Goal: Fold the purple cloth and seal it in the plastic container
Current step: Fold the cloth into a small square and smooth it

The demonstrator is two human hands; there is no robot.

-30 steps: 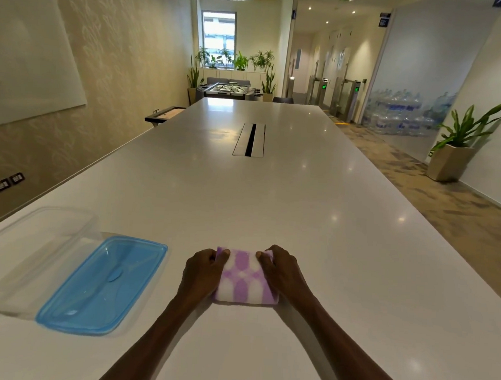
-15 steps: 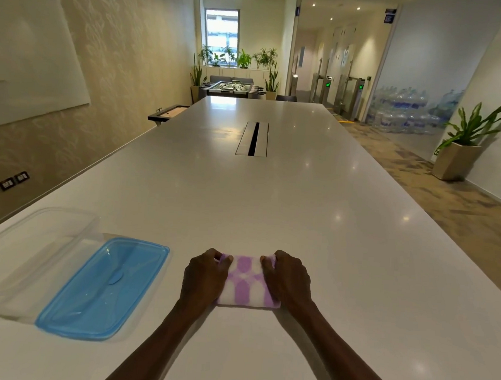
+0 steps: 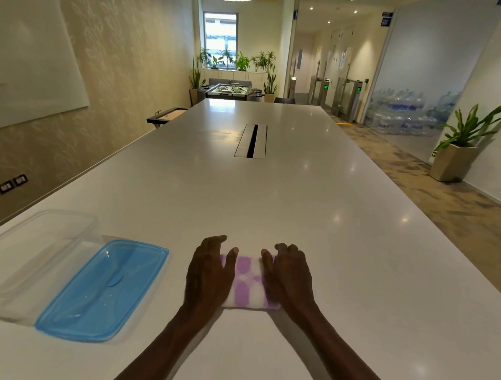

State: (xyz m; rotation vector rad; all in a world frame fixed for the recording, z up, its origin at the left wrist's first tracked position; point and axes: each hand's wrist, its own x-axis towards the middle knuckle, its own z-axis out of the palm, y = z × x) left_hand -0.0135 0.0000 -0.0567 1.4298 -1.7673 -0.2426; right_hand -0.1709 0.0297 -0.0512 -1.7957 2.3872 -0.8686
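On the white table (image 3: 315,199), the clear container (image 3: 22,253) and blue lid (image 3: 104,289) lie left. Your folded purple cloth (image 3: 248,282) lies near you, long axis unclear. Your left hand (image 3: 208,274) and right hand (image 3: 289,280) press flat on its ends, fingers together, hiding them.

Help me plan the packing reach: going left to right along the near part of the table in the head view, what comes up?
Clear plastic container → blue lid → left hand → folded purple cloth → right hand.
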